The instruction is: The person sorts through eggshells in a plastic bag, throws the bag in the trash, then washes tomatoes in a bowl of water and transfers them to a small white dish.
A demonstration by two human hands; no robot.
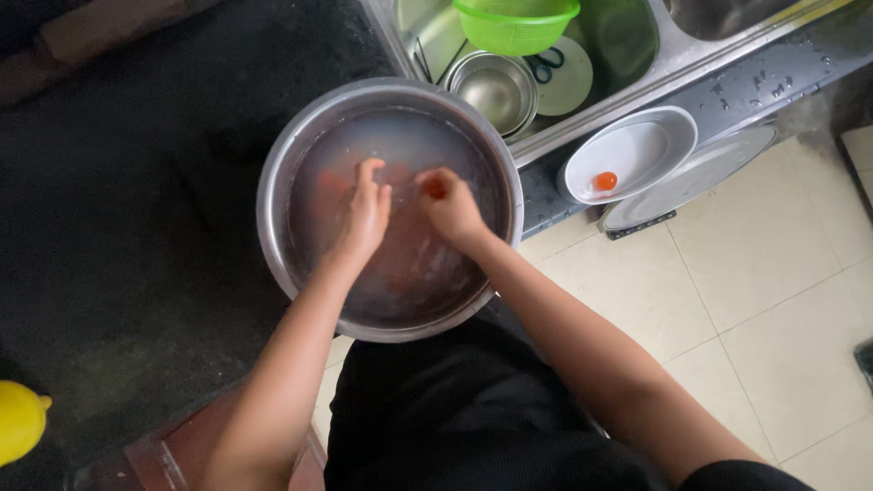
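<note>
Hands first: the left hand (366, 214) dips into cloudy water with its fingers loosely curled and pointing down, and whether it grips anything under the surface, I cannot tell. Right beside it, the right hand (449, 207) pinches a small red tomato (436, 189) between fingertips and thumb, just at the waterline. Both are working inside a big steel basin (273, 195), and more reddish shapes show blurred beneath the murky water.

The basin sits on a dark countertop (136, 182), its far rim overlapping the edge of a steel sink (677, 56). Down in that sink: a small steel bowl (496, 89), a pale round lid (571, 80) with scissors (548, 64) lying on it, and a bright green colander (515, 23) perched above them.

Off to the right, on the wet counter strip, a white oval dish (637, 145) carries one lone orange-red tomato (605, 181), and a flat grey plate (705, 173) pokes out beneath it over the edge.

Below, cream floor tiles (764, 273) run across the right side. At the lower left corner, something yellow (18, 420) peeks in.
</note>
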